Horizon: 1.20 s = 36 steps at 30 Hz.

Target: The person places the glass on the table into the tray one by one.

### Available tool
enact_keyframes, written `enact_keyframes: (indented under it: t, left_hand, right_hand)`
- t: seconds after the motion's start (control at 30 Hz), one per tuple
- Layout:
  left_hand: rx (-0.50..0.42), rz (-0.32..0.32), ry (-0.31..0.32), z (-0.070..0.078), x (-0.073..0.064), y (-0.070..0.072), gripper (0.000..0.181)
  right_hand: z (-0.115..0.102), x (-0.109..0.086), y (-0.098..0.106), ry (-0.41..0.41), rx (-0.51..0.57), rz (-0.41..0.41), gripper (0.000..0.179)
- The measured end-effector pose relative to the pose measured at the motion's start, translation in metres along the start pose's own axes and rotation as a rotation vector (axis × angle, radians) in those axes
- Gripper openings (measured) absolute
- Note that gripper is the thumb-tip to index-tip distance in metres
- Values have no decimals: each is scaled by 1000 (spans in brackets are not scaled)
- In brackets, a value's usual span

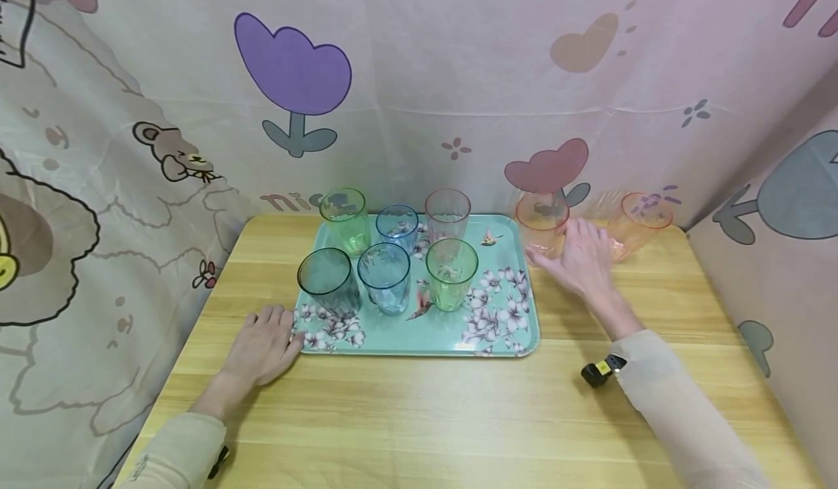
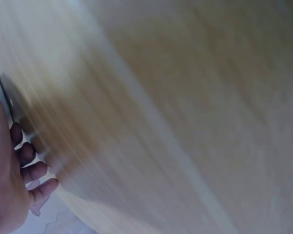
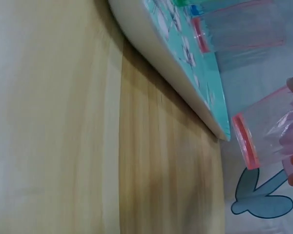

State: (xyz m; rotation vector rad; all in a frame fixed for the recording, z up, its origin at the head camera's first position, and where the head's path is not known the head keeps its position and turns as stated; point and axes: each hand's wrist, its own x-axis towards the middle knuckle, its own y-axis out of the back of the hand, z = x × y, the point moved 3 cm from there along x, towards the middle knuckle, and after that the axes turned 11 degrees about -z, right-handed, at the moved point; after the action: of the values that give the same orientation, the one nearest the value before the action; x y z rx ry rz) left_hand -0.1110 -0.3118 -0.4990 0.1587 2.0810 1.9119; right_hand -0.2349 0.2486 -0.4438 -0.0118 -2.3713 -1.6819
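Beside the tray's right end, my right hand [image 1: 585,260] grips a clear orange tumbler [image 1: 542,216]. In the right wrist view, that tumbler [image 3: 268,136] shows its thick reddish base, with the thumb on one side and fingers on the other. A second orange tumbler [image 1: 644,220] stands just right of the hand. My left hand [image 1: 262,347] rests on the table by the tray's front left corner, fingers relaxed and thumb right at the rim. The mint tray [image 1: 419,353] has a blossom and bird print.
On the tray stand a green tumbler [image 1: 347,223], a small blue one [image 1: 398,228], a pink one [image 1: 448,216], a dark grey one [image 1: 327,281], a larger blue one [image 1: 386,278] and another green one [image 1: 452,274]. Printed cloth [image 1: 419,60] hangs behind the wooden table [image 1: 419,423].
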Motion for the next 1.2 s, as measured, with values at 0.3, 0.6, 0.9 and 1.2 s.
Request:
enact_keyframes:
  t: [0.3, 0.6, 0.9, 1.2]
  left_hand:
    - [11, 7, -4, 0, -1, -1, 35]
    - [15, 12, -5, 1, -1, -1, 37]
    - [19, 10, -5, 1, -1, 0, 37]
    - [9, 7, -6, 0, 0, -1, 36]
  right_hand:
    - [-6, 14, -20, 8, 158, 17, 71]
    - [-24, 28, -34, 22, 164, -11, 73]
    - [-38, 39, -43, 64, 156, -21, 74]
    - [-42, 46, -49, 73, 157, -72, 73]
